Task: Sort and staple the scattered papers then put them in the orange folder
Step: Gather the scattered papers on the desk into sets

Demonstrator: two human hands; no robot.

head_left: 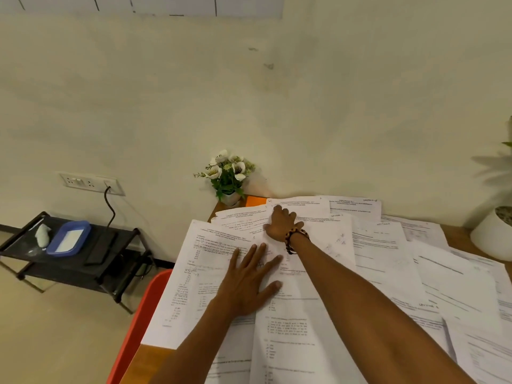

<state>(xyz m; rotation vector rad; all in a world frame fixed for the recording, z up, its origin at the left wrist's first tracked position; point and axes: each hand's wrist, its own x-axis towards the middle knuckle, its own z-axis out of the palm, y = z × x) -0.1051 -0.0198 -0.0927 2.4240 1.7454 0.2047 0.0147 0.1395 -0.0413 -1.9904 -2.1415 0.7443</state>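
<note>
Low in the frame, overlapping printed papers [318, 314] cover the wooden table [146, 361]. The left hand [246, 284] lies flat on them, fingers spread. Further up, the right hand [281, 224] presses sheets, fingers slightly bent, gripping nothing visible. An orange folder [255, 201] corner peeks out at center beside one potted flower [228, 176].

A plain office or study corner, it seems. Printed exam-style papers [318, 273] cover a wooden tabletop [149, 358] set against a bare cream wall [249, 92]. A socket panel [91, 183] with a plugged cable, a small flower pot [230, 176] and a low black rack [69, 253] stand around it.
</note>
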